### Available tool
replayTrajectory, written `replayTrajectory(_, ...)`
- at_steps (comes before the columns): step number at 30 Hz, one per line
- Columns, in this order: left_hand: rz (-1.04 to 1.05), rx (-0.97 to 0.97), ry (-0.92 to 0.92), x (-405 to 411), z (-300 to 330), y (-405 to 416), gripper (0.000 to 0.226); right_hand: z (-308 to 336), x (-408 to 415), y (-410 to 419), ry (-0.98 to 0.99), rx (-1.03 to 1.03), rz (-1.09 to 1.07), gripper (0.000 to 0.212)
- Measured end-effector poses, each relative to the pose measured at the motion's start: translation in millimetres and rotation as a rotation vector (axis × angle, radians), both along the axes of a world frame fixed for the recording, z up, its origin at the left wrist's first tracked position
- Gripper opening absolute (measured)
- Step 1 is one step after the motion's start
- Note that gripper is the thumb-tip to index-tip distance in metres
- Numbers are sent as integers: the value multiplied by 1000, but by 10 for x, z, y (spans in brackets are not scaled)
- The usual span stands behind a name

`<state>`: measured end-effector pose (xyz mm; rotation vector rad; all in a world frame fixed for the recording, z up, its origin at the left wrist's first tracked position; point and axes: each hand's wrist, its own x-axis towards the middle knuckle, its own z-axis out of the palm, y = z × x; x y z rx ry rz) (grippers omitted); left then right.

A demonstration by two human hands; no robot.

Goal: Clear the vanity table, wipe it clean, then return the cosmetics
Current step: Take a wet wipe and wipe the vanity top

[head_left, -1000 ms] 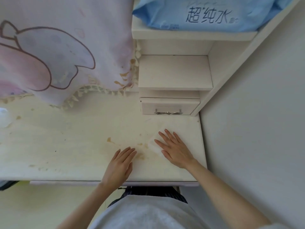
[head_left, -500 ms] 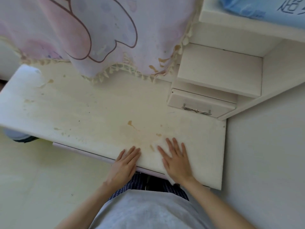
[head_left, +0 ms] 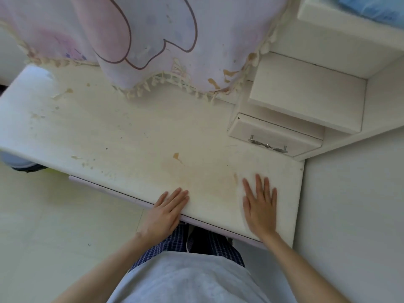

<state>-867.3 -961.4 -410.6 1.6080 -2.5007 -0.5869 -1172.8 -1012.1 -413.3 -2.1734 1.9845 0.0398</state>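
The white vanity table carries no cosmetics and is marked with brownish spots and a wide yellowish smear near its front. My right hand lies flat on the top at the front right, fingers apart, pressing a thin white wipe that barely shows beside its fingers. My left hand rests palm down on the front edge, fingers apart, holding nothing.
A pink cartoon cloth with a tasselled hem hangs over the back of the table. A small drawer and shelves stand at the back right, with a blue pack on top. A wall runs along the right.
My right hand has slid toward the front right corner, and my left hand has drawn back to the front edge. The view has tilted and pulled back from the table.
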Motion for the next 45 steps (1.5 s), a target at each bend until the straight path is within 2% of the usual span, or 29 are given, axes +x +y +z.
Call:
replayTrajectory(3,-7,-22,20,-3,-38,12,46,17,369,197,-30,49,35,51)
replayTrajectory(7,-14,-20,16,19,-46,-3,46,24,936,-102,-52,32,219,48)
replayTrajectory(11,-30,-10,20,14,-32,-14,48,16,818,-514,-18,43,295,49)
replayTrajectory(18,-22,-47,62,2,-64,-1,49,8,-199,-178,17,30,-65,51)
replayTrajectory(23,-23,-40,82,8,-61,6,51,-31,194,54,-11,54,-179,52)
replayTrajectory(29,-7,-21,108,74,11,-7,52,-1,1215,-610,-40,28,18,51)
replayTrajectory(33,135,1,71,300,87,-12,47,-15,1950,-1042,-69,21,138,52)
replayTrajectory(36,304,24,51,518,116,40,50,-21,2232,-960,-73,14,305,52)
replayTrajectory(41,380,22,6,614,113,152,52,23,1794,-462,-79,44,688,48)
replayTrajectory(45,425,30,-3,532,124,158,52,25,1021,-329,-64,53,763,47)
